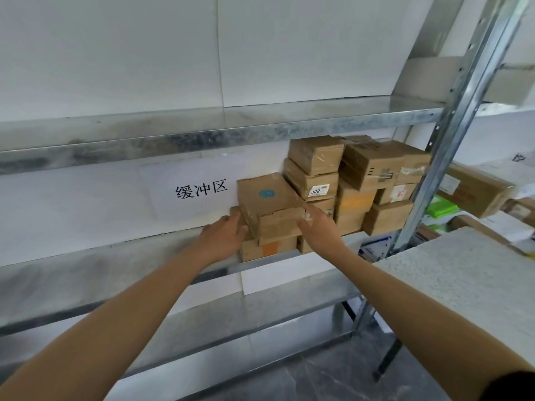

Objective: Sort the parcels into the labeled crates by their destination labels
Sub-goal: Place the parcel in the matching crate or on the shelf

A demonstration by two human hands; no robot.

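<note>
On the middle shelf of a galvanised steel rack [202, 134], seen from the camera on my head, a brown cardboard parcel with a round blue sticker [269, 204] lies tilted, its top face sloping toward me. It rests on a flatter parcel with an orange patch [269, 250]. Both my bare arms reach forward to it. My left hand [223, 235] is at the parcel's left side, fingers loosely extended with the tips against the cardboard, not wrapped round it. My right hand [320, 230] is at the parcel's front right corner, fingers straight and spread, laid flat on the box. Just to the right, touching it, a stack of taped cardboard parcels [356, 175] fills the shelf up to the rack's upright post [451, 140]; one carries a white label with printed digits. On the white wall behind the shelf, left of the parcels, hangs a paper sign [199, 189] printed with three black Chinese characters. Beyond the post, in the next bay, lie a long carton [474, 192] and a green packet [441, 208]. At my lower right is a speckled white slab [463, 285].
</note>
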